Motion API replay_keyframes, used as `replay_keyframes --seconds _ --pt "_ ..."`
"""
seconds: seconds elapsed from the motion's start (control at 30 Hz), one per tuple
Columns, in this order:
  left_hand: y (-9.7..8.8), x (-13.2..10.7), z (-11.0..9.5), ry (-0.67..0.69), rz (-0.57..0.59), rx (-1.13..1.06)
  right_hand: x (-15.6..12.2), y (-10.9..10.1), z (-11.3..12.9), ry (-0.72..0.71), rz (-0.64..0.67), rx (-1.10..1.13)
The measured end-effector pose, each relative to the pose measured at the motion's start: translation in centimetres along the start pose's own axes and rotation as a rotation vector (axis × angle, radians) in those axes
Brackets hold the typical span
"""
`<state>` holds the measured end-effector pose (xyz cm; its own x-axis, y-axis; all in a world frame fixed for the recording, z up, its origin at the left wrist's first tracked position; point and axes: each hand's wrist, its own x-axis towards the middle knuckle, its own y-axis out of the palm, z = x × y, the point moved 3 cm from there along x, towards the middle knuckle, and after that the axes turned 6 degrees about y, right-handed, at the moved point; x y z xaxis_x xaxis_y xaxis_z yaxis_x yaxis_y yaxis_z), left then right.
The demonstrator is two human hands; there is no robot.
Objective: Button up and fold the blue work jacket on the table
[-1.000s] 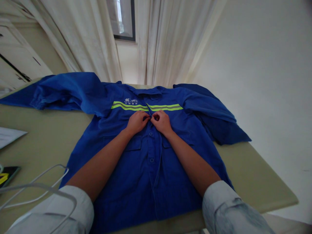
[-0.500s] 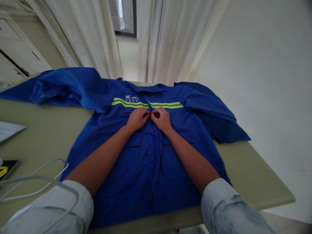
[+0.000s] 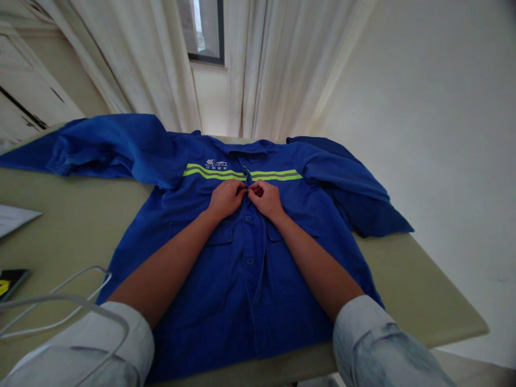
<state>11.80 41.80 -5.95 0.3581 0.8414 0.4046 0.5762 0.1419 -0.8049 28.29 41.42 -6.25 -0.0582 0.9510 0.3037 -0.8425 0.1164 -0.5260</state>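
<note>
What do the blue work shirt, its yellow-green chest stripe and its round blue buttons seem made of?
The blue work shirt looks like matte woven cotton or a blend, given its soft folds. The yellow-green chest stripe looks like reflective tape, flat and bright. The round blue buttons look like plastic, though too small to tell.

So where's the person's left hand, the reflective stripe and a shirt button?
Left hand (image 3: 226, 199), head view: on the back of the hand.
Reflective stripe (image 3: 212, 173), head view: on the stretch toward the picture's left.
Shirt button (image 3: 250, 261), head view: on its middle.
</note>
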Motion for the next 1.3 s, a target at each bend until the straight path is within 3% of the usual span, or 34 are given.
replay_keyframes --seconds 0.3,0.67,0.93,1.13,1.3 --pt "0.4 0.6 1.7 -0.087 0.035 -0.226 0.3 0.0 -0.3 -0.010 0.074 0.109" --pt "0.5 0.8 2.1 -0.021 0.018 -0.390 0.3 -0.2 -0.2 -0.030 -0.016 0.007" --pt "1.1 1.2 2.7 -0.063 0.072 -0.555 0.1 -0.1 0.1 -0.066 -0.013 -0.060" --pt "1.0 1.4 2.9 -0.029 0.073 -0.495 0.2 0.1 -0.5 -0.048 -0.021 0.016" --pt "0.8 1.1 2.6 0.006 0.087 -0.487 0.4 -0.3 -0.8 -0.013 -0.099 0.117"
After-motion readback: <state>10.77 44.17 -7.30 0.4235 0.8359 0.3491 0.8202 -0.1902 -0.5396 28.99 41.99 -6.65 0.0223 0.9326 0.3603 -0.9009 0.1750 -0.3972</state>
